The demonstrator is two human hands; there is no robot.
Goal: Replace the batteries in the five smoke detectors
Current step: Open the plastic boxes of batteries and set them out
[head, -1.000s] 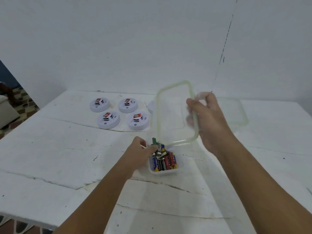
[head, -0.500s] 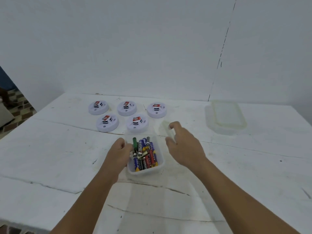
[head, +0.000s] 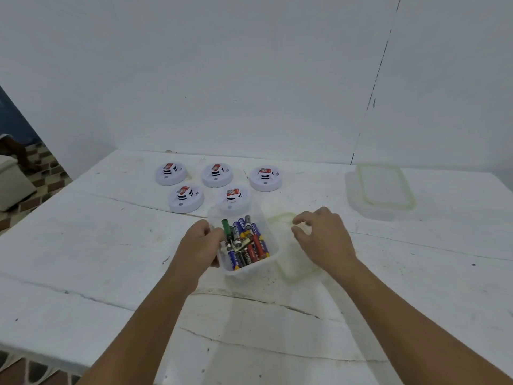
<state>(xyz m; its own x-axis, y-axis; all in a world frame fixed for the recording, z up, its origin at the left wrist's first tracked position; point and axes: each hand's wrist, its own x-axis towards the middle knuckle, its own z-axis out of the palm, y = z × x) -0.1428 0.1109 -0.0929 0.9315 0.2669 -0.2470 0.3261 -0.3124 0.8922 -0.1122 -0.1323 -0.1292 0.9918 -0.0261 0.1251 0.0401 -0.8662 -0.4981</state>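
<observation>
So nearest in, both forearms are reaching forward over the bench [head: 83,259], and the hands are sitting on either side of the little clear tub [head: 266,237] full of batteries [head: 245,243]. The left hand [head: 198,247] is gripping the tub's left wall, fingers curled around the rim, so it's basically steadying it. The right hand [head: 323,240] is hovering just right of the tub with fingers loosely spread and holding nothing, right over the tub's lid [head: 291,262], which is lying flat on the bench touching or nearly touching the tub's right side.

The tub's long side is running away from the person and angled a bit to the left, and most batteries are lying roughly along that same line, ends pointing away.

Now the bit that matters, I'd say: the five smoke detectors [head: 186,198] are sitting straight beyond the hands, leaning to the left-hand side. Two are in the closer row, three in the row behind. The nearest one [head: 233,200] is just past the far end of the tub, partly seen through it. The left hand is nearer to most of them, but it's busy, so my guess is the free right hand is going for a battery or crossing over.

Further off, well to the right of the right hand, another clear container [head: 384,187] is sitting by the wall.
</observation>
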